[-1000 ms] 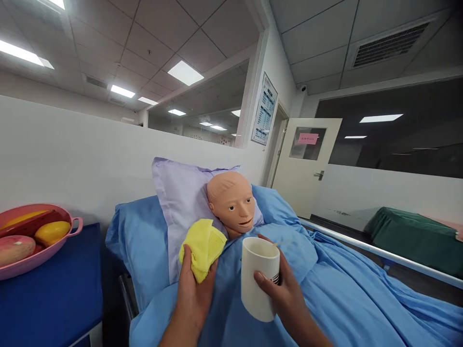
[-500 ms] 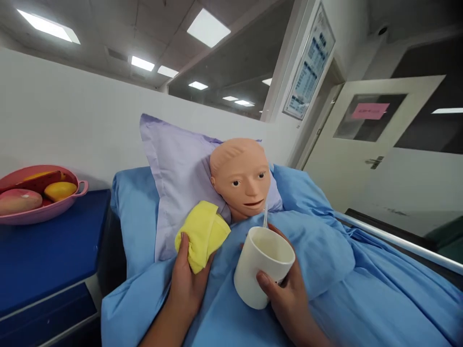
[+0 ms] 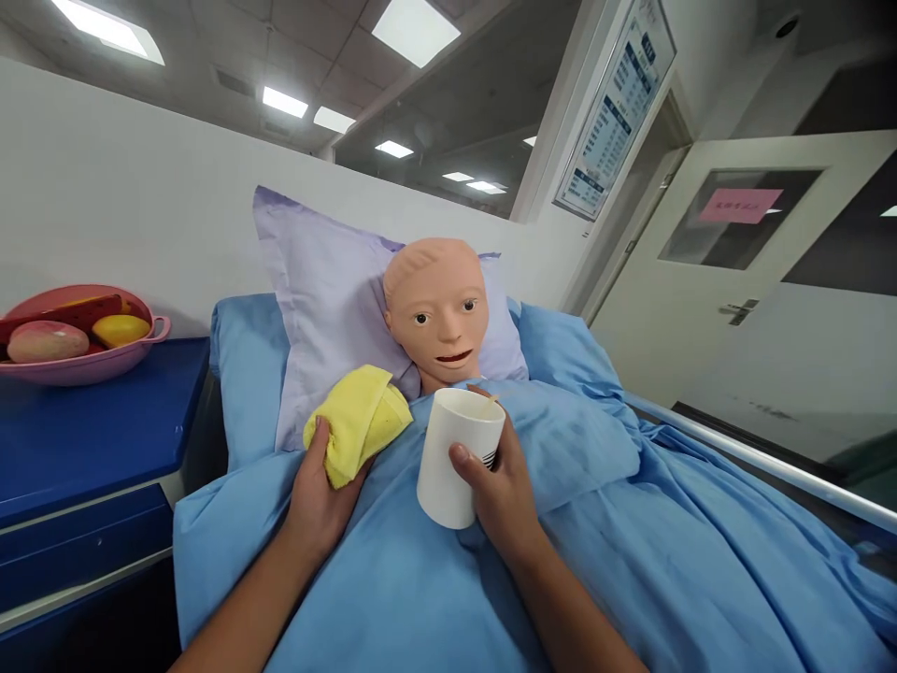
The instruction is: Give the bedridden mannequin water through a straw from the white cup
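A training manikin's head (image 3: pixel 435 313) rests on a lilac pillow (image 3: pixel 322 299) in a bed under a blue sheet (image 3: pixel 617 551). My left hand (image 3: pixel 317 495) is closed on a folded yellow cloth (image 3: pixel 354 422), held beside the manikin's shoulder. My right hand (image 3: pixel 499 491) is wrapped round a white paper cup (image 3: pixel 454 456), upright just below the manikin's chin. The cup's inside is hidden from this angle.
A blue bedside cabinet (image 3: pixel 84 439) stands at the left with a pink basin of fruit (image 3: pixel 77 335) on it. A bed rail (image 3: pixel 763 463) runs along the right side. A cream door (image 3: pixel 743 280) is behind, at the right.
The camera has moved closer and lower toward the bed. The cup has tilted back upright and shifted left, nearer the chin; the straw seen earlier no longer shows. The cloth stays in my left hand.
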A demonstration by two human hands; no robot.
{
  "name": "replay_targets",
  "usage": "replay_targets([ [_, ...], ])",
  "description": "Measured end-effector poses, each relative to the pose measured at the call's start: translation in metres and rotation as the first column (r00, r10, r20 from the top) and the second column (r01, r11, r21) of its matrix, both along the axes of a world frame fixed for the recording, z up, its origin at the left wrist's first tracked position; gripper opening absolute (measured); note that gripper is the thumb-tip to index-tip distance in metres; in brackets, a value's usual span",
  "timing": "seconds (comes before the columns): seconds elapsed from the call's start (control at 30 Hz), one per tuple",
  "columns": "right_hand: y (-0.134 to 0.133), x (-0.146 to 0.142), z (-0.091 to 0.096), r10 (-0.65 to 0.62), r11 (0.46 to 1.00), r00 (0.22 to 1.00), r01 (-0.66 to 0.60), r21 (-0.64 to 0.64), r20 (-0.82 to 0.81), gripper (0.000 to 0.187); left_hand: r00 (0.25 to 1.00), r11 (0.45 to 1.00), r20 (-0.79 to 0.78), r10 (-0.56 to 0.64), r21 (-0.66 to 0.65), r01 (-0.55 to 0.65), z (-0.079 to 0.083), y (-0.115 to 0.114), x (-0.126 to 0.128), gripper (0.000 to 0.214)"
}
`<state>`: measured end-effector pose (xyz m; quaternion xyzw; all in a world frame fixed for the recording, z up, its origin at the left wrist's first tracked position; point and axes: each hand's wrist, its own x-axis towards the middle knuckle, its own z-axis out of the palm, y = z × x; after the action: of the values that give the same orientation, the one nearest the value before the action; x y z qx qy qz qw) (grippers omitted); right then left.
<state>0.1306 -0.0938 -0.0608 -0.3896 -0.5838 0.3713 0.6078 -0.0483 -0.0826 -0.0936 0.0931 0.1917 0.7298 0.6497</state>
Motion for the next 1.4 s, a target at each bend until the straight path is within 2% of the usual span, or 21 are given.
replay_targets([
  [0.2,0.003,0.005,0.000,0.069,0.995,0.998,-0.070,-0.071,-0.012,0.062,0.999,0.999,-0.042,-0.027,0.035,0.029,-0.006,-0.002,0.000,0.045],
  [0.37,0.004,0.010,0.002,0.137,0.987,0.990,-0.132,-0.091,0.047,0.068,0.998,0.999,-0.053,-0.029,0.037,0.031,-0.007,-0.004,0.000,0.047],
  [0.6,0.005,0.013,0.003,0.182,0.980,0.979,-0.173,-0.095,0.089,0.065,0.997,0.997,-0.052,-0.050,0.049,0.052,-0.011,-0.007,-0.001,0.050],
  [0.73,0.005,0.012,0.003,0.182,0.976,0.983,-0.177,-0.127,0.031,0.064,1.000,1.000,-0.016,-0.012,0.023,0.012,-0.014,-0.008,-0.003,0.049],
  [1.0,0.005,0.006,0.008,0.125,0.949,0.958,-0.192,-0.251,-0.259,0.056,1.000,1.000,-0.011,-0.019,-0.004,0.019,-0.020,-0.019,-0.009,0.050],
  [1.2,0.003,0.006,0.006,0.138,0.957,0.965,-0.187,-0.221,-0.221,0.062,0.999,1.000,-0.037,-0.004,-0.008,0.003,-0.026,-0.027,-0.012,0.046],
  [1.4,0.004,0.008,0.002,0.158,0.957,0.971,-0.196,-0.215,-0.180,0.065,0.995,0.998,-0.082,-0.058,-0.043,0.054,-0.032,-0.038,-0.015,0.042],
])
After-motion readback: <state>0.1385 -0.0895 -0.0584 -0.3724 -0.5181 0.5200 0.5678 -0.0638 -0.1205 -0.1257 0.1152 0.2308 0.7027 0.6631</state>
